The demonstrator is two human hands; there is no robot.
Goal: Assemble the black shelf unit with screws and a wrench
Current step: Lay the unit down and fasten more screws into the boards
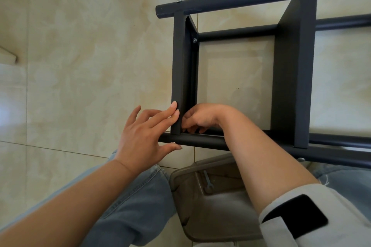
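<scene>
1. On the tiled floor (80, 66), the black shelf unit (289, 70) lies on its side straight ahead of the person, its long tubes running left to right and its shelf panels running away from the body.
2. The nearest joint is the one that matters: the end shelf panel (181, 70) meets the near tube (196, 141) just in front of both hands, closer to the left hand.
3. The left hand (144, 136) is spread, fingertips pressed flat on the panel's outer face and thumb reaching under the tube; it steadies and grips nothing.
4. The right hand (200, 118) reaches inside the frame with its fingers curled at the corner. It seems to be pinching a small fastener, but what it holds is hidden.
5. The wrench (207, 181) lies untouched on a brown stool (210, 206) below the frame, between the knees, nearer the right arm.
6. Silver screws (194, 40) already show at the far corners, so this near corner probably comes next; the screw would likely go in across the tube's axis.
</scene>
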